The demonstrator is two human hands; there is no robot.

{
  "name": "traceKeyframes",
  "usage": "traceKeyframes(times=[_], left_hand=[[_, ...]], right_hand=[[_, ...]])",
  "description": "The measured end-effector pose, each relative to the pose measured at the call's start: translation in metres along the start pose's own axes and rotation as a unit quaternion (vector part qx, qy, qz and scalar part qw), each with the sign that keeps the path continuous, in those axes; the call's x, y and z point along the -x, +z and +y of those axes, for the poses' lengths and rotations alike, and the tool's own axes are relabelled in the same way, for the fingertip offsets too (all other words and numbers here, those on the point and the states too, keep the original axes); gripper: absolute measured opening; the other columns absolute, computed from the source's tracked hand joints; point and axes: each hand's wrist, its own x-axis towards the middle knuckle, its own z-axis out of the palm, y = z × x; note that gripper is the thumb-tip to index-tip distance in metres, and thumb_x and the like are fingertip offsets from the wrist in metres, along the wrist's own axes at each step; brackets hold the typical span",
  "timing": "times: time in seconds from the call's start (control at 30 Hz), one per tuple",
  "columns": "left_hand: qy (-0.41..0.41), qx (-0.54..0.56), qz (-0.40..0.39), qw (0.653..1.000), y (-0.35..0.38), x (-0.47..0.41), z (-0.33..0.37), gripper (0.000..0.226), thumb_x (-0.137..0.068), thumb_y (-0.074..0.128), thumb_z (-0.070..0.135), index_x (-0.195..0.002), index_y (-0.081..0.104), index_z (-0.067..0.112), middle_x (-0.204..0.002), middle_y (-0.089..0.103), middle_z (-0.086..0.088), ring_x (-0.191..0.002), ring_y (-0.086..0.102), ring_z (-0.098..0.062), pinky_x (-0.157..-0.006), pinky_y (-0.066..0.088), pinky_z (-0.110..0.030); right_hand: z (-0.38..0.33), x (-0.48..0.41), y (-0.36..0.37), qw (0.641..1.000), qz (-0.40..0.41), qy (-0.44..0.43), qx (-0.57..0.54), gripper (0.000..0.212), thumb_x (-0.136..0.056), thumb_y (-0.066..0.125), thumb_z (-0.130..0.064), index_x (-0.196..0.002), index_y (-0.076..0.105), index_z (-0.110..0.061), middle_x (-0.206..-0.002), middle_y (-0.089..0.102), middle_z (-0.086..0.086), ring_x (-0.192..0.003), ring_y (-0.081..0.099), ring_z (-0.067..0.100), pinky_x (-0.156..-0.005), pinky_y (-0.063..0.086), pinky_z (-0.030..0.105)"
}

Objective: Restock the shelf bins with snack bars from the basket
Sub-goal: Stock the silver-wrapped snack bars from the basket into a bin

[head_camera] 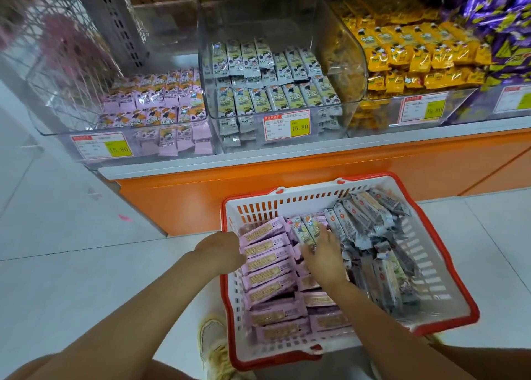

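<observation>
A white basket with a red rim (448, 267) stands on the floor in front of the shelf. Pink snack bars (267, 267) fill its left half and grey snack bars (370, 221) its right half. My left hand (222, 250) reaches over the basket's left rim and grips the left ends of the pink bars, its fingertips hidden below them. My right hand (324, 250) lies with straight, spread fingers on the bars in the middle of the basket. Above, a clear bin of pink bars (161, 104) stands left of a clear bin of grey-green bars (275, 92).
Bins of yellow packs (413, 58) and purple packs (505, 29) stand to the right. The orange shelf base (287, 178) runs behind the basket. A wire rack (57, 35) is at far left. My shoe (212, 348) is beside the basket on the tiled floor.
</observation>
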Motion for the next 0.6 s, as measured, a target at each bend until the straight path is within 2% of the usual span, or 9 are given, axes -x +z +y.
traceKeyframes(times=[0.1, 0.17, 0.23, 0.3, 0.33, 0.4, 0.47, 0.53, 0.6], left_hand=[[-0.004, 0.008, -0.005, 1.0, -0.003, 0.001, -0.001, 0.023, -0.095, 0.049, 0.034, -0.096, 0.055, 0.012, -0.075, 0.05, 0.003, -0.076, 0.053, -0.014, -0.058, 0.04, -0.021], [-0.009, 0.025, 0.021, 0.999, -0.01, 0.002, -0.001, 0.023, -0.095, 0.05, 0.034, -0.095, 0.056, 0.011, -0.076, 0.053, 0.002, -0.073, 0.055, -0.013, -0.056, 0.04, -0.02], [-0.011, 0.058, 0.089, 0.994, -0.027, 0.009, 0.001, 0.027, -0.095, 0.05, 0.033, -0.088, 0.061, 0.009, -0.077, 0.059, -0.002, -0.067, 0.055, -0.014, -0.055, 0.041, -0.022], [0.006, 0.082, 0.19, 0.978, -0.052, 0.018, 0.004, 0.031, -0.095, 0.05, 0.028, -0.076, 0.061, 0.008, -0.07, 0.06, -0.006, -0.063, 0.054, -0.018, -0.051, 0.036, -0.024], [0.018, 0.101, 0.245, 0.964, -0.064, 0.023, 0.005, 0.03, -0.095, 0.05, 0.025, -0.074, 0.061, 0.007, -0.066, 0.058, -0.006, -0.061, 0.053, -0.019, -0.05, 0.034, -0.024], [0.034, 0.167, 0.348, 0.922, -0.088, 0.034, 0.005, 0.023, -0.093, 0.051, 0.021, -0.074, 0.057, 0.011, -0.055, 0.052, 0.001, -0.053, 0.049, -0.014, -0.046, 0.031, -0.023], [0.049, 0.24, 0.426, 0.871, -0.108, 0.043, 0.004, 0.015, -0.093, 0.053, 0.019, -0.081, 0.057, 0.012, -0.057, 0.052, 0.005, -0.052, 0.048, -0.006, -0.045, 0.03, -0.014], [0.072, 0.299, 0.479, 0.822, -0.122, 0.048, 0.002, 0.009, -0.093, 0.054, 0.017, -0.096, 0.059, 0.01, -0.076, 0.059, 0.0, -0.066, 0.054, -0.01, -0.058, 0.04, -0.012], [0.081, 0.331, 0.501, 0.795, -0.133, 0.049, 0.0, 0.025, -0.093, 0.055, 0.017, -0.116, 0.057, 0.007, -0.102, 0.059, -0.005, -0.088, 0.056, -0.016, -0.077, 0.047, -0.024]], right_hand=[[0.004, 0.002, -0.001, 0.999, -0.009, 0.001, 0.045, 0.077, -0.094, 0.057, -0.035, -0.152, 0.014, -0.009, -0.152, 0.025, 0.016, -0.142, 0.021, 0.032, -0.113, 0.028, 0.042], [0.003, 0.005, -0.006, 0.999, -0.015, 0.007, 0.028, 0.077, -0.092, 0.061, -0.031, -0.151, 0.019, -0.008, -0.15, 0.028, 0.017, -0.138, 0.028, 0.033, -0.11, 0.033, 0.043], [-0.007, 0.01, -0.017, 0.999, -0.015, 0.017, -0.04, 0.072, -0.089, 0.065, -0.026, -0.148, 0.028, -0.01, -0.143, 0.039, 0.015, -0.124, 0.045, 0.03, -0.095, 0.046, 0.039], [-0.026, 0.022, -0.037, 0.992, -0.014, -0.001, -0.124, 0.063, -0.089, 0.066, -0.021, -0.143, 0.035, -0.014, -0.13, 0.051, 0.004, -0.098, 0.058, 0.011, -0.073, 0.049, 0.019], [-0.037, 0.03, -0.049, 0.986, -0.011, -0.024, -0.163, 0.056, -0.089, 0.066, -0.019, -0.138, 0.039, -0.018, -0.12, 0.054, -0.005, -0.089, 0.057, -0.002, -0.066, 0.046, 0.008], [-0.062, 0.044, -0.077, 0.971, 0.0, -0.078, -0.225, 0.048, -0.089, 0.067, -0.017, -0.128, 0.041, -0.028, -0.107, 0.05, -0.025, -0.088, 0.052, -0.019, -0.066, 0.041, 0.0], [-0.09, 0.056, -0.107, 0.953, 0.021, -0.143, -0.266, 0.048, -0.088, 0.067, -0.019, -0.127, 0.042, -0.033, -0.109, 0.053, -0.028, -0.096, 0.053, -0.015, -0.073, 0.044, 0.004], [-0.119, 0.057, -0.135, 0.932, 0.048, -0.196, -0.3, 0.05, -0.089, 0.067, -0.016, -0.129, 0.043, -0.033, -0.116, 0.052, -0.029, -0.101, 0.056, -0.008, -0.076, 0.05, 0.013], [-0.149, 0.049, -0.162, 0.921, 0.084, -0.227, -0.307, 0.047, -0.089, 0.066, -0.016, -0.127, 0.045, -0.033, -0.119, 0.053, -0.023, -0.096, 0.058, -0.006, -0.069, 0.052, 0.017]])
